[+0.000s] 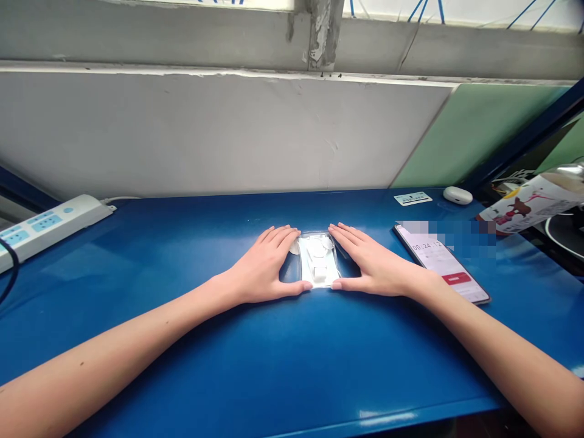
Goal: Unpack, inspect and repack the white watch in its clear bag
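A small clear plastic package (319,258) lies flat in the middle of the blue table. Through the plastic I see white contents, with rounded shapes toward the far end and a small block-like piece nearer me; their kind I cannot make out. My left hand (267,264) rests along its left side, fingers stretched out and thumb tip at the near left corner. On the other side, my right hand (369,261) mirrors this, fingertips at the far right corner and thumb at the near right one. Both hands are open and touch only the package's edges.
The blue table (292,359) runs up to a pale wall. At left lies a white power strip (55,225). Toward the right are a phone (442,264) showing a timer, a card (413,198), a white earbud case (457,195) and a labelled bottle (533,204) lying tilted.
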`<state>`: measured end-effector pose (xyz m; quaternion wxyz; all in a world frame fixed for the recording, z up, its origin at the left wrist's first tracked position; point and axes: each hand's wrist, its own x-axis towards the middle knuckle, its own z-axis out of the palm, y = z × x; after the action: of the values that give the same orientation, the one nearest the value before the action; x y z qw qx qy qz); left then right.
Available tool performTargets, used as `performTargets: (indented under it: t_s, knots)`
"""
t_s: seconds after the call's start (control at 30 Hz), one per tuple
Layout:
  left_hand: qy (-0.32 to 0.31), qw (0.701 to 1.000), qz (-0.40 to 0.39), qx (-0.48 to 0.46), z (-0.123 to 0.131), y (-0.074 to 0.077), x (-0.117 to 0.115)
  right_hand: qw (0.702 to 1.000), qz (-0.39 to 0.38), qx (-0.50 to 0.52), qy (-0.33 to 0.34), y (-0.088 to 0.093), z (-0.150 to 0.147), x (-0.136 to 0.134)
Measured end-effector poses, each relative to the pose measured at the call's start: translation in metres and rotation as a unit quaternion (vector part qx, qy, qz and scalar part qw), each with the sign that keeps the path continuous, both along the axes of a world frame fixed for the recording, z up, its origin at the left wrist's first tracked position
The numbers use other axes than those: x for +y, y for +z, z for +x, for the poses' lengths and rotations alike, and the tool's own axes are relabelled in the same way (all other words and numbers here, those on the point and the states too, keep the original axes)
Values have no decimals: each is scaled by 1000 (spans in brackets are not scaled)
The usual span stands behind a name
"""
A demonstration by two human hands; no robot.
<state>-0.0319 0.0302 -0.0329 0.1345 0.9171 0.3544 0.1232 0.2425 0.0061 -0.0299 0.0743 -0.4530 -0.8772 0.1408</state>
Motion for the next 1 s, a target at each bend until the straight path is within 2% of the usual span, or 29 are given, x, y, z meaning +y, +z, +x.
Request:
performTargets:
  t_s: [1.0]
  knots:
    - [-4,1000,4,27,0,0,1,1000,-10,-19,-1,3,-2,0]
